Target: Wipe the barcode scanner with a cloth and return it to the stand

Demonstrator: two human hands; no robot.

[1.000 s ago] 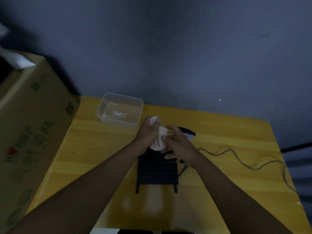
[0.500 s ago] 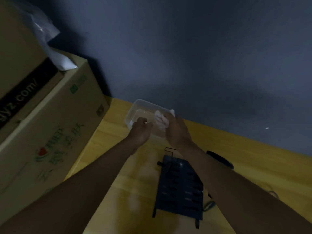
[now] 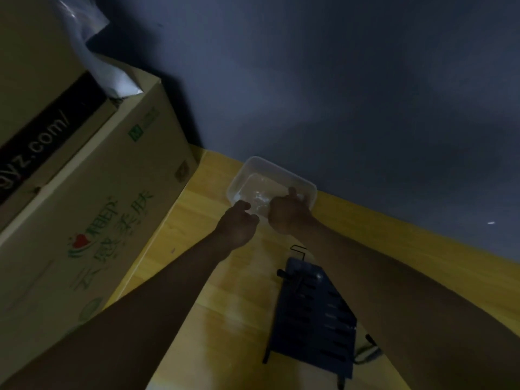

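A: Where is the cloth?
B: I can't make it out clearly. The right hand [image 3: 287, 212] sits over the near rim of the clear plastic tub [image 3: 281, 171], fingers curled down into it; pale wet glints show just left of them, and whether that grip is closed on the cloth I cannot tell.
A: And the left hand [image 3: 239, 223]?
B: Just beside the tub's near-left corner, fingers loosely curled, nothing in them, close to the right hand but apart.
A: The stand?
B: The dark slotted stand [image 3: 315, 313] lies on the yellow worktop [image 3: 197, 249] under the right forearm, nearer the person. The scanner isn't discernible. Cardboard boxes [image 3: 84, 206] stand at left.
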